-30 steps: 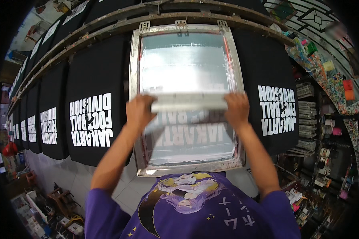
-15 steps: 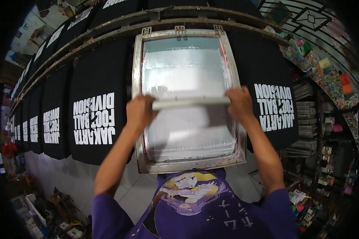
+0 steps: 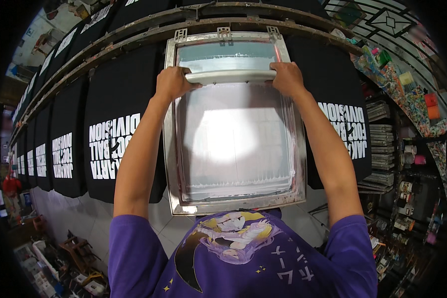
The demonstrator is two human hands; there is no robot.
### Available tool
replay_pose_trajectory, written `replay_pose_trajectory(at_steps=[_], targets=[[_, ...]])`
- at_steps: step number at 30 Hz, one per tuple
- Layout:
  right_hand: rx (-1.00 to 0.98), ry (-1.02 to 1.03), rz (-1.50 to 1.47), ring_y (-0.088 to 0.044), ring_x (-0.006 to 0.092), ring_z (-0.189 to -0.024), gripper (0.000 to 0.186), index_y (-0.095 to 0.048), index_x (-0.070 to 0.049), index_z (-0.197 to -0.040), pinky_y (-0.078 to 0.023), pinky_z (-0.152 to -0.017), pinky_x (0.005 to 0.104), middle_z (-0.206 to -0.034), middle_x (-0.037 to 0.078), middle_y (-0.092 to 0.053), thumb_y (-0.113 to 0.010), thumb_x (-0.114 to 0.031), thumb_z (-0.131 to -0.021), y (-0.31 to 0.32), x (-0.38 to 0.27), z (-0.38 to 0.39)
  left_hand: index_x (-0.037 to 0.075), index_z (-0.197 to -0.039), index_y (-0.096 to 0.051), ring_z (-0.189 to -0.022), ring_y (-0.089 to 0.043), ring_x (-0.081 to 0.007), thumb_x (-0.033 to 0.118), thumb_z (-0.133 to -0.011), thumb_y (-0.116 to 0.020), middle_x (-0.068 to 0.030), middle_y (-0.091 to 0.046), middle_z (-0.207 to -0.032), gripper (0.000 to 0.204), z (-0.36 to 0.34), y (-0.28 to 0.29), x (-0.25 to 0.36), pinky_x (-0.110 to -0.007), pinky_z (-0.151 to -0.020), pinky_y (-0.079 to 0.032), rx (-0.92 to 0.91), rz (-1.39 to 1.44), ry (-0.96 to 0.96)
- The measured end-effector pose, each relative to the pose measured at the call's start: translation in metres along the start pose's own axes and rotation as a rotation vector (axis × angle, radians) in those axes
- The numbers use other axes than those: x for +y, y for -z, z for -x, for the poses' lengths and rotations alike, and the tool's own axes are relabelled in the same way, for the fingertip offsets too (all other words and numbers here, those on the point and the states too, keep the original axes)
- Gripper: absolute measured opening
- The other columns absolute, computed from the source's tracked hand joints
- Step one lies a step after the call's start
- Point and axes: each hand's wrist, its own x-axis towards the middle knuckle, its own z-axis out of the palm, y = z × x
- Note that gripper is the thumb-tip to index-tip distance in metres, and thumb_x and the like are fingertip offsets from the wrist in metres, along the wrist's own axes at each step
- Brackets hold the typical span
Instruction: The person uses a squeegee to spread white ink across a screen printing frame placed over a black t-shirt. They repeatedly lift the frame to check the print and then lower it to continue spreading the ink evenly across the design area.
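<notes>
A long pale squeegee (image 3: 231,76) lies crosswise over the upper part of a screen printing frame (image 3: 172,149). My left hand (image 3: 176,83) is closed around its left end, and my right hand (image 3: 287,78) grips the right end. Below the squeegee, the mesh (image 3: 231,144) carries a thin whitish film and reflects a bright patch of light. White ink (image 3: 233,192) makes a ragged line along the mesh's near end. Metal hinge clamps (image 3: 224,34) join the frame's far edge to a rail. Whatever lies beneath the screen is hidden.
Black shirts with white print lie on boards to the left (image 3: 115,99) and right (image 3: 338,124). Long metal rails (image 3: 134,40) run behind the frame. Stacked frames (image 3: 380,139) stand at the right, near ink-stained shelving (image 3: 412,99). A wooden stool (image 3: 79,251) is at lower left.
Both hands have pushed the squeegee away from me, from the middle of the mesh to its far part. My arms are stretched further forward, and the frame stays in place.
</notes>
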Motion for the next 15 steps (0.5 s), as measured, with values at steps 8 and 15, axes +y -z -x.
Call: replay_pose_trajectory(at_steps=[8,15], targets=[[0.15,0.123,-0.063,-0.064,0.0343,-0.094,0.026,-0.068,-0.008,-0.092,-0.045,-0.086,0.0491,-0.095,0.011,-0.069,-0.064,0.003,-0.068,-0.021,-0.037,0.202,0.017,-0.102,-0.075,-0.095,-0.069,-0.0265,0.011,-0.056,-0.089,-0.002,-0.073,-0.099,0.048,0.205,-0.04,0.033,-0.044,-0.072,-0.056,0.121,0.077,-0.045],[0.136,0.063,-0.088,-0.067,0.0232,-0.09,0.022,-0.072,-0.008,-0.094,-0.045,-0.086,0.0403,-0.097,0.005,-0.073,-0.06,-0.003,-0.076,0.004,-0.087,0.372,0.014,-0.103,-0.076,-0.083,-0.067,-0.0226,0.004,-0.061,-0.077,-0.0004,-0.075,-0.099,0.043,0.366,-0.047,0.083,-0.035,-0.072,-0.057,0.254,0.145,-0.132]])
